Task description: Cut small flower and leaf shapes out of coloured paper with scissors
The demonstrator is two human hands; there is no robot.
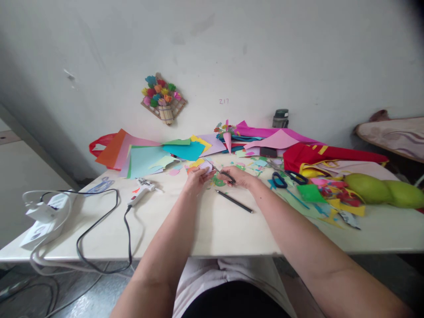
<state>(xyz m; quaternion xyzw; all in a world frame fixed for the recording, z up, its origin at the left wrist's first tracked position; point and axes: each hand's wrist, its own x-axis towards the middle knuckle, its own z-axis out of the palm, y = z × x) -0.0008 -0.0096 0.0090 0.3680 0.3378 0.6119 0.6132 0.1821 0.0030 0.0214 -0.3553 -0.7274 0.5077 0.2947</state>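
Observation:
My left hand [198,177] pinches a small piece of pale lilac paper [206,167] above the middle of the table. Facing it, my right hand [240,177] is closed round the dark handles of a pair of scissors [228,177]. The scissor blades point left toward the paper; whether they touch it I cannot tell. Green and other coloured paper scraps [218,181] lie under and between my hands. A black pencil [234,201] rests on the table just in front of my right hand.
A glue gun [142,192] with its black cord lies left, near a white power strip [49,221]. Coloured sheets [142,160] line the back. At right are larger scissors [288,178], red cloth [298,155] and green fruit-like objects [367,189]. The table's front edge [232,256] is close to me.

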